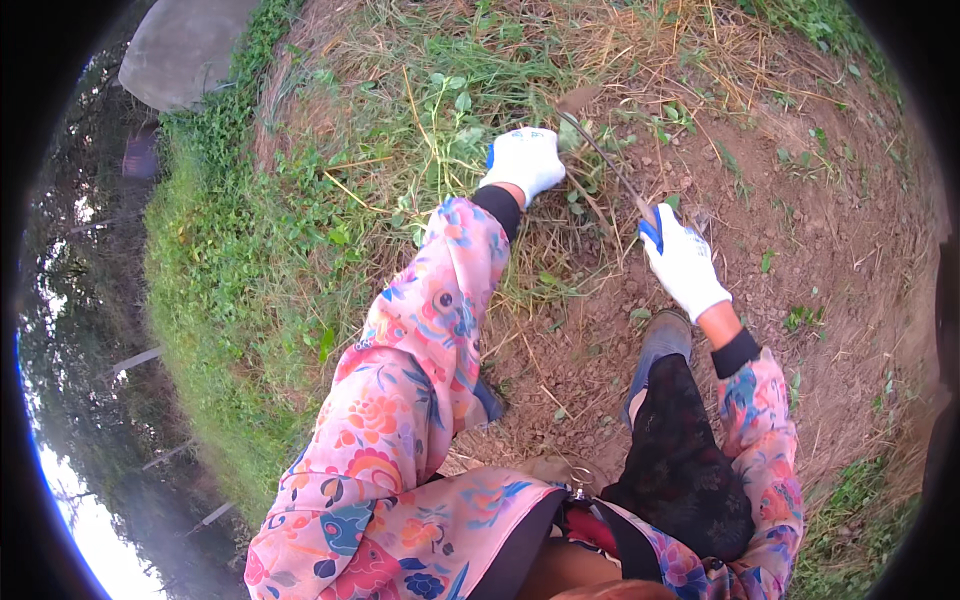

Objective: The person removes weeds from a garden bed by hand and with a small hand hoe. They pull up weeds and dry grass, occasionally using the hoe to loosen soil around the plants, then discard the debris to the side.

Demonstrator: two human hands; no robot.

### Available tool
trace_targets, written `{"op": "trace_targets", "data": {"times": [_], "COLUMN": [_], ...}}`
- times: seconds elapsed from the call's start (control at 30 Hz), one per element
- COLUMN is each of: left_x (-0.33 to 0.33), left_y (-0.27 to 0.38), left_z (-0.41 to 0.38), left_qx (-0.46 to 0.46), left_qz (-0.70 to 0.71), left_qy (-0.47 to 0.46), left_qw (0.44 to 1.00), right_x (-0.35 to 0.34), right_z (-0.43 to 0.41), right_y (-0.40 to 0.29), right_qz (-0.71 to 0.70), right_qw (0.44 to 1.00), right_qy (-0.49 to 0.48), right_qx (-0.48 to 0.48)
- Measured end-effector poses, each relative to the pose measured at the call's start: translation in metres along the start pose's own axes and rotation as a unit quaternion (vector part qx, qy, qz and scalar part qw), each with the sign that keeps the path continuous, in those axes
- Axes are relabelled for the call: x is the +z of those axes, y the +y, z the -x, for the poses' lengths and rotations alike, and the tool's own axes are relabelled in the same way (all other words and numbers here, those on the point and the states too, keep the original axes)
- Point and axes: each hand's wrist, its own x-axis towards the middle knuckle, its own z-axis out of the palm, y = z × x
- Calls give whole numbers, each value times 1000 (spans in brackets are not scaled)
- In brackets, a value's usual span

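My left hand [525, 161], in a white glove with blue on the palm side, is curled in a fist on the green weeds [446, 154]. Its fingertips are hidden beneath the knuckles. Leafy stems stick out to the left of the fist. My right hand [684, 259], gloved the same way, grips the handle of a hand tool [615, 169], which looks like a sickle or small hoe. The tool's thin metal shank slants up and left from the glove. Its brownish head [579, 99] lies just beyond my left hand, over the grass, and is blurred.
Bare, crumbly soil [810, 225] spreads to the right, dotted with small weeds. Dry straw [675, 45] lies ahead. My shoe [666, 334] is planted below the tool. A green bank [217, 300] drops away at the left, with a grey rounded slab [184, 52] beyond.
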Motion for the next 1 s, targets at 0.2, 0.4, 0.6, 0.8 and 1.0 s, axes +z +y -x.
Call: {"op": "trace_targets", "data": {"times": [0.2, 0.4, 0.6, 0.8, 1.0], "left_x": [37, 44, 36, 53, 57], "left_y": [22, 7, -4, 14, -18], "left_z": [47, 51, 79, 62, 24], "left_qx": [-87, -58, -81, 17, -212], "left_qz": [83, 92, 130, -85, 119], "left_qy": [47, 66, 64, 129, -66], "left_qw": [992, 992, 986, 988, 968], "right_x": [-4, -8, -4, 7, 12], "right_z": [43, -1, 110, 139, 14], "right_y": [-12, -4, 17, 18, 8], "right_qz": [-27, 152, -20, -163, -75], "right_qw": [998, 986, 997, 980, 996], "right_qy": [-45, 18, -24, 33, 51], "right_qx": [30, -71, 68, 107, -3]}}
